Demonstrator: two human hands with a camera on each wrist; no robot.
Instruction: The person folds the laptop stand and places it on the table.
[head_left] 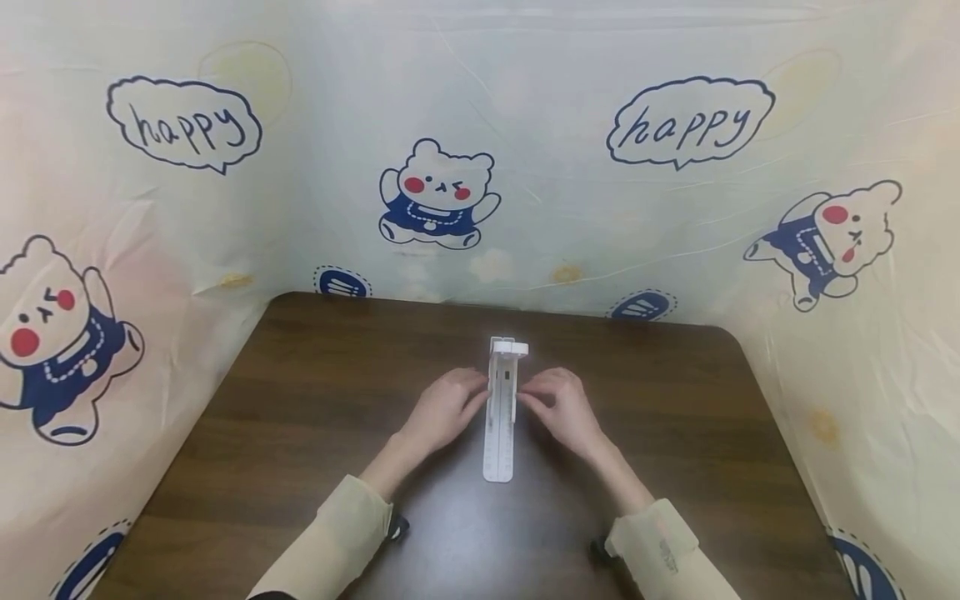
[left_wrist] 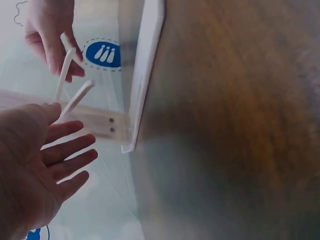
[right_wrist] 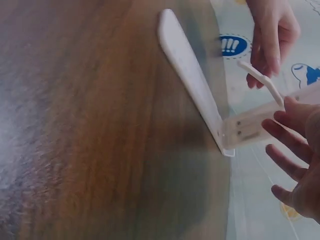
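A white stand [head_left: 498, 454] is on the table, with a long flat base [right_wrist: 187, 70] and an upright post [left_wrist: 102, 122] rising from its far end. Two thin white arms stick out from the post; one slim arm [left_wrist: 80, 96] shows clearly in the left wrist view. My left hand [head_left: 446, 408] pinches an arm on the post's left side between thumb and index finger, its other fingers spread. On the opposite side, my right hand [head_left: 562, 408] pinches the other arm [right_wrist: 265, 82] with thumb and index finger. A rounded white piece [head_left: 512, 350] tops the post.
The dark wooden table [head_left: 300, 367] has rounded far corners. Pale cloth [head_left: 540, 208] printed with bears and lettering hangs around its back and sides. Dark bands show by both rolled sleeve cuffs [head_left: 356, 508].
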